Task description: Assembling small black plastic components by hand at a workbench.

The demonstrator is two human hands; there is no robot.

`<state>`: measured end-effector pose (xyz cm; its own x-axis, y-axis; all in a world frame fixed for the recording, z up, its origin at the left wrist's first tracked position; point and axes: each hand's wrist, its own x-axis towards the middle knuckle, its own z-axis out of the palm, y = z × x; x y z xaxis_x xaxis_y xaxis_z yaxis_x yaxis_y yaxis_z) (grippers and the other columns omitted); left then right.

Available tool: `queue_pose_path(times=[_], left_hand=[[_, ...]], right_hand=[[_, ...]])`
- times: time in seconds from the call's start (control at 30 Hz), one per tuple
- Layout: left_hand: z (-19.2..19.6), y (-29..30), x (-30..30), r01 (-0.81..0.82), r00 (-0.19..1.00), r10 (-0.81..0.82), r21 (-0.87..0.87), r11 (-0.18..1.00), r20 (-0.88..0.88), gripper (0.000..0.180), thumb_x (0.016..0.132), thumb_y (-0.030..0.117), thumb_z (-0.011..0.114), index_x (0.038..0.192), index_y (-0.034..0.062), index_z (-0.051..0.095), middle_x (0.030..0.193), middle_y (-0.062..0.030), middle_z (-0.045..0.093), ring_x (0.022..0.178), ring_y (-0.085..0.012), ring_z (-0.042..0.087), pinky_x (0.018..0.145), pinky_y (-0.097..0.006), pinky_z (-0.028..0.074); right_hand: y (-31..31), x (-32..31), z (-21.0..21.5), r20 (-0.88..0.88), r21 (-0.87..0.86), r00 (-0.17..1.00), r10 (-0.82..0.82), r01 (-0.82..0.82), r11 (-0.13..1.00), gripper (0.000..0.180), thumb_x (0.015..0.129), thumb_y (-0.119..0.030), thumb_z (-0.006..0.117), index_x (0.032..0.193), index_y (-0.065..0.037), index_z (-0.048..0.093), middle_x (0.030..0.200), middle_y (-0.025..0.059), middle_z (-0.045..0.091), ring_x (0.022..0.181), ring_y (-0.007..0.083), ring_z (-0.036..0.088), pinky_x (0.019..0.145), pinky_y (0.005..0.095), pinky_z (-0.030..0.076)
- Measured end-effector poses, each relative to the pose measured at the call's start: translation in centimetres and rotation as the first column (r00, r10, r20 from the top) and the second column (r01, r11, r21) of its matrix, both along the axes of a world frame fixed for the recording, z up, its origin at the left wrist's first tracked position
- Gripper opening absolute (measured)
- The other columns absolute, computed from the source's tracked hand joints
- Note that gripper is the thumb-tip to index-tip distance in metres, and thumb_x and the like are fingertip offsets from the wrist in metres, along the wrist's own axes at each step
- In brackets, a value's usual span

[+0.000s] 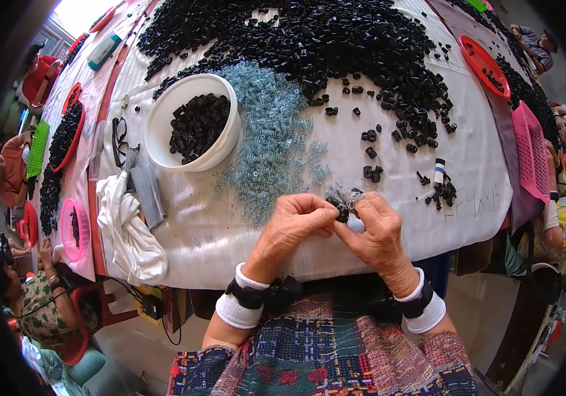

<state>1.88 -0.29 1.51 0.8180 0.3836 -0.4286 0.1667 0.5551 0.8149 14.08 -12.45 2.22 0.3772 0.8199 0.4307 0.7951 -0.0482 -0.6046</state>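
Observation:
Close together at the table's near edge, both my hands work with bent, closed fingers. My left hand [296, 228] pinches at the fingertips; what it grips is hidden. In my right hand [375, 231] are a small black plastic part [342, 211] and a clump of small clear springs [344, 193], partly covered by the fingers. Just beyond my left hand lies a long pile of pale blue-clear coil springs [263, 138]. Left of it stands a white tub [157, 142] partly filled with black plastic parts [197, 125].
A large heap of black parts [336, 46] covers the table's far side. Glasses [118, 142], a grey folded cloth [147, 195] and a white cloth [128, 231] lie left. A small white tube [439, 171] stands among black pieces at right. Other people sit at side tables.

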Motion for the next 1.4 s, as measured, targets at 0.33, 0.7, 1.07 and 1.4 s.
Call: queue_pose_path(times=[0.33, 0.7, 1.07, 1.4], left_hand=[[0.0, 0.0, 0.1, 0.018, 1.000, -0.019, 0.057, 0.998, 0.018, 0.017, 0.080, 0.014, 0.069, 0.082, -0.0024, 0.067, 0.074, -0.0042, 0.064, 0.064, -0.0089, 0.058, 0.061, -0.020, 0.048], [0.0, 0.1, 0.2, 0.078, 0.997, -0.077, 0.067, 0.995, -0.009, 0.015, 0.079, 0.013, 0.069, 0.080, -0.0012, 0.067, 0.072, -0.0032, 0.064, 0.066, -0.0080, 0.058, 0.062, -0.020, 0.047], [-0.2, -0.1, 0.4, 0.064, 0.998, -0.063, 0.026, 0.998, -0.010, 0.017, 0.080, 0.011, 0.070, 0.089, -0.0014, 0.065, 0.081, -0.0036, 0.065, 0.070, -0.0091, 0.059, 0.064, -0.021, 0.049], [-0.8, -0.1, 0.0, 0.028, 0.998, -0.027, -0.005, 1.000, 0.064, 0.014, 0.082, 0.011, 0.067, 0.090, -0.0011, 0.063, 0.081, -0.0047, 0.065, 0.073, -0.0100, 0.061, 0.067, -0.022, 0.050]], right_hand=[[-0.2, 0.1, -0.4, 0.102, 0.007, 0.995, 0.021, -0.021, 1.000, 0.026, 0.064, -0.012, 0.075, 0.077, 0.000, 0.057, 0.075, 0.0145, 0.054, 0.068, 0.0310, 0.055, 0.059, 0.0377, 0.048], [-0.4, 0.5, -0.5, 0.117, 0.006, 0.989, 0.085, -0.087, 0.996, 0.025, 0.061, -0.011, 0.075, 0.075, -0.001, 0.056, 0.073, 0.0123, 0.053, 0.066, 0.0288, 0.054, 0.057, 0.0362, 0.046], [0.0, 0.9, -0.4, 0.141, 0.004, 0.988, 0.062, -0.064, 0.998, 0.025, 0.063, -0.011, 0.075, 0.074, -0.001, 0.055, 0.073, 0.0122, 0.052, 0.066, 0.0290, 0.054, 0.056, 0.0364, 0.046], [0.0, 0.2, 0.6, -0.032, -0.026, 0.996, 0.085, -0.086, 0.996, 0.019, 0.066, -0.005, 0.068, 0.078, 0.003, 0.055, 0.075, 0.0151, 0.052, 0.067, 0.0328, 0.054, 0.058, 0.0372, 0.048]])
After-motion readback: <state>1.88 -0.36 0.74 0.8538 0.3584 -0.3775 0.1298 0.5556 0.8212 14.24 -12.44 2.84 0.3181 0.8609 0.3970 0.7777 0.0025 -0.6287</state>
